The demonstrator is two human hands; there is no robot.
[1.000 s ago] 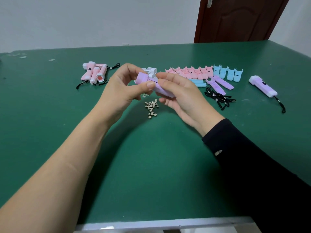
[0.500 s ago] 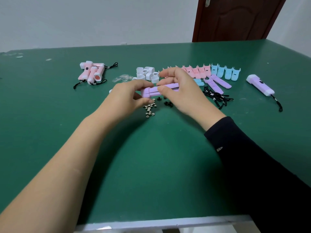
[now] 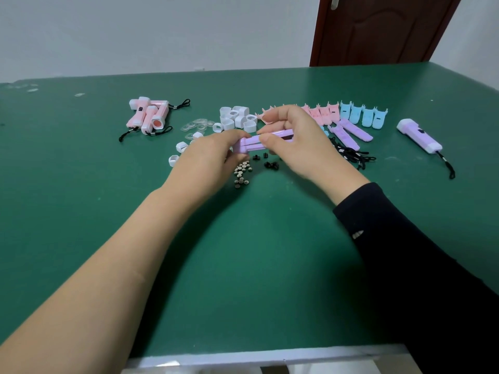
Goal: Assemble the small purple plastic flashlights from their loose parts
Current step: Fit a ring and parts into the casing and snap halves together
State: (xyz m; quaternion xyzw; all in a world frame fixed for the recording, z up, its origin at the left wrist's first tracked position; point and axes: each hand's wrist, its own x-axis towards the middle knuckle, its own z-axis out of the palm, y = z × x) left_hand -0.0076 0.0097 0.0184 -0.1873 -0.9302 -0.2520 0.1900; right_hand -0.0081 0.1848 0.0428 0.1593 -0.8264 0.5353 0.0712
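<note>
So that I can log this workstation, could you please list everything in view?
purple flashlight body: one, purple, held up, centre
finished purple flashlight: one, purple and white, far right
pink flashlights: small pile, pink and white, back left
white caps: many, white, back centre
clear lenses: several, transparent, left of the caps
pink shells: a row, pink, back, right of centre
blue shells: at least four, light blue, beside the pink row
purple shells: two, purple, before the blue row
black cords: a bundle, black, before the purple shells
button cells: small heap, metallic, centre
table: one, green, under everything
door: one, brown, back right
left hand: one, grips the body's wide end
right hand: one, pinches the body's shaft
</note>
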